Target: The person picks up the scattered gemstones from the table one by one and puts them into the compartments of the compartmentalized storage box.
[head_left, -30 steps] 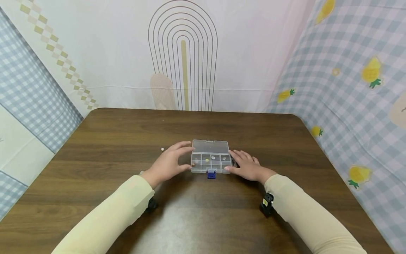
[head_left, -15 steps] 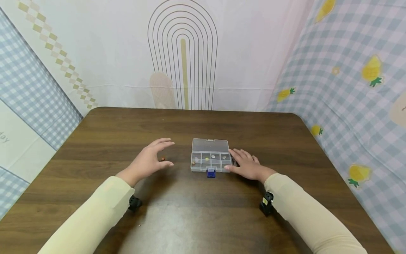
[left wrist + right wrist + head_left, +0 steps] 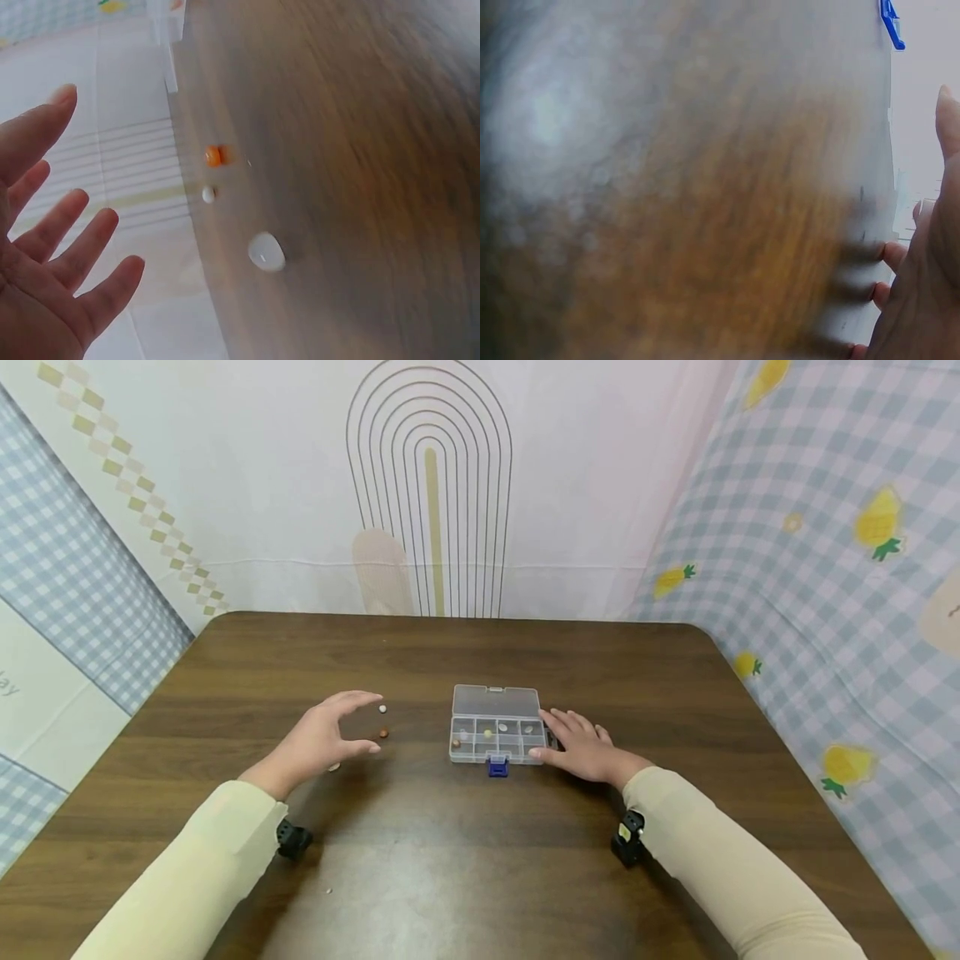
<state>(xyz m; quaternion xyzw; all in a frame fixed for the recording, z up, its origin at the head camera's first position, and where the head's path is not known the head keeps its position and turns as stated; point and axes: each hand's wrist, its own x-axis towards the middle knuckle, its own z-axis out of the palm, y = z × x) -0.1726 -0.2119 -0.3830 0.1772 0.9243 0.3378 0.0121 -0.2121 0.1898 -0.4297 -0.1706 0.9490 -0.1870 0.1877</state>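
Observation:
My left hand hovers over the left part of the table, thumb and fingers spread apart, holding nothing. By its fingertips lie a small white bead and an orange-brown bead. A white rounded piece shows whole in the left wrist view; in the head view the hand partly covers it. A clear plastic compartment box stands mid-table with its lid raised and a blue latch in front. Several small pieces sit in its compartments. My right hand rests at the box's right side, fingers extended.
The brown wooden table ends at a back edge against a white patterned cloth. Blue checked cloth hangs on the right. A tiny pale speck lies near the front. A dark object is partly hidden behind the right hand.
The left hand has moved away from the box to the left, across the table. The orange-brown bead and white rounded piece have come into view. The right hand stays at the box.

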